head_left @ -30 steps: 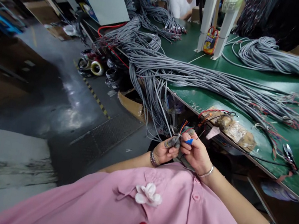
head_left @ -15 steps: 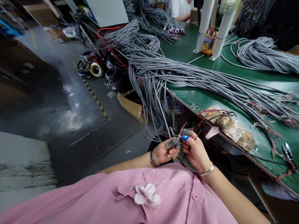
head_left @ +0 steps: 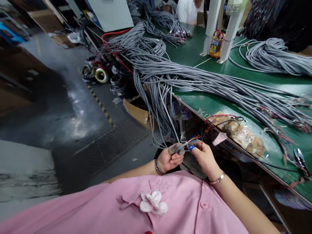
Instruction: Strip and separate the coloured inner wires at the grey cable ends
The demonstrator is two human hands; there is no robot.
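Observation:
Near the table edge, my left hand [head_left: 170, 159] is closed around the end of a grey cable [head_left: 173, 129], with grey coverings on its thumb and finger. From that end fan out thin coloured wires [head_left: 193, 139], orange, blue and red among them. My right hand [head_left: 203, 155] pinches at these wires, a blue covering on one fingertip. Its other fingers are partly hidden. The cable runs up into a large bundle of grey cables [head_left: 163, 69] that hangs over the table edge.
On the green table [head_left: 289, 87] lie pliers [head_left: 301, 162], a tape-wrapped block [head_left: 243, 138] and a coil of grey cable [head_left: 279, 53]. A white post [head_left: 231, 30] stands behind. A person in a white shirt [head_left: 187, 6] sits across. An open carton [head_left: 137, 112] is below.
My right hand has shifted slightly right, and the coloured wires now lean right instead of standing up. My left hand has moved a little left, still gripping the cable.

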